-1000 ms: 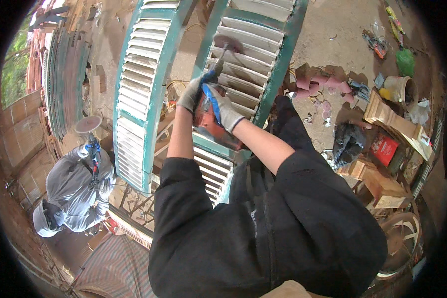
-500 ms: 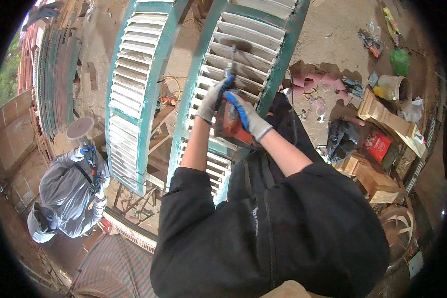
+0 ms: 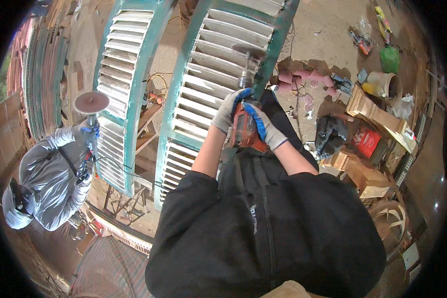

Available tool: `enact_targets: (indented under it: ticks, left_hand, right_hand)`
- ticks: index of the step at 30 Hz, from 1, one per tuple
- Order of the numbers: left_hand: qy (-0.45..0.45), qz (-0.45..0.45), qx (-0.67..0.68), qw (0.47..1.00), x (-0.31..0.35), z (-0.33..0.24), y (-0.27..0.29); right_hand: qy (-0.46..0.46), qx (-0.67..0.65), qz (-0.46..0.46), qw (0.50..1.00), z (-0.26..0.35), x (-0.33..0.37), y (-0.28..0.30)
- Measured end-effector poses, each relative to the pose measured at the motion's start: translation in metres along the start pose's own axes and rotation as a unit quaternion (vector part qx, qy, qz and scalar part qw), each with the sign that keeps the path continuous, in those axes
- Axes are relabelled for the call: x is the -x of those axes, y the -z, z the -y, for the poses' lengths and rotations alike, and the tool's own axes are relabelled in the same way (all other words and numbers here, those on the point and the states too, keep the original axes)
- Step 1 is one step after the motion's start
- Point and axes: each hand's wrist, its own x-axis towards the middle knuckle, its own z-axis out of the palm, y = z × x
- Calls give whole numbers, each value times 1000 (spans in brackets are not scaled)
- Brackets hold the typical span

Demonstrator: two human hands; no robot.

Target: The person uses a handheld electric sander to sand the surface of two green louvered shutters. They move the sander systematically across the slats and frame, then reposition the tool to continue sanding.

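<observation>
Both my hands, in grey gloves with blue palms, hold a red power drill (image 3: 242,130) in front of my body. My left hand (image 3: 228,111) wraps round its front, just behind the chuck. Round the rear of the body closes my right hand (image 3: 266,128). A dark round sanding disc (image 3: 250,51) on the drill's shaft is at the right edge of the slats of a louvred shutter (image 3: 218,54). That shutter has a worn green frame and whitish slats. Whether the disc touches the wood I cannot tell.
A second green shutter (image 3: 119,54) stands to the left. Beyond it a co-worker (image 3: 54,174) holds a tool with a round disc (image 3: 92,102). Pink sanding-paper pieces (image 3: 313,77), a black bag (image 3: 330,134), wooden blocks (image 3: 365,174) and a bucket (image 3: 391,85) lie right.
The drill and both my hands have moved right across the shutter, taking the disc to the slats' right edge. The whole view has shifted a little. The co-worker's disc is nearer the second shutter.
</observation>
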Motion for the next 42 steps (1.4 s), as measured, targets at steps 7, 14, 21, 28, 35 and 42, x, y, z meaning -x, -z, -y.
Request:
enact_targets:
  ticks: [7, 14, 21, 28, 35, 42]
  left_hand:
    - [-42, -1, -236, 971, -21, -7, -40]
    - [-37, -113, -126, 985, -5, -70, 5]
    - [-51, -46, -23, 997, 25, -90, 25]
    - [-59, -30, -114, 991, 55, -73, 38]
    - [-33, -71, -96, 992, 46, -122, 74]
    - [-65, 44, -296, 952, 30, -52, 41]
  right_hand:
    - [6, -126, -19, 992, 17, 2, 21]
    - [-11, -130, 67, 989, 39, -32, -47]
    - [-1, -104, 112, 988, 43, -28, -86]
    - [-46, -83, 22, 995, 6, -3, -102]
    - [-44, -89, 47, 994, -8, -60, -138]
    - [-23, -102, -84, 991, -13, 9, -88]
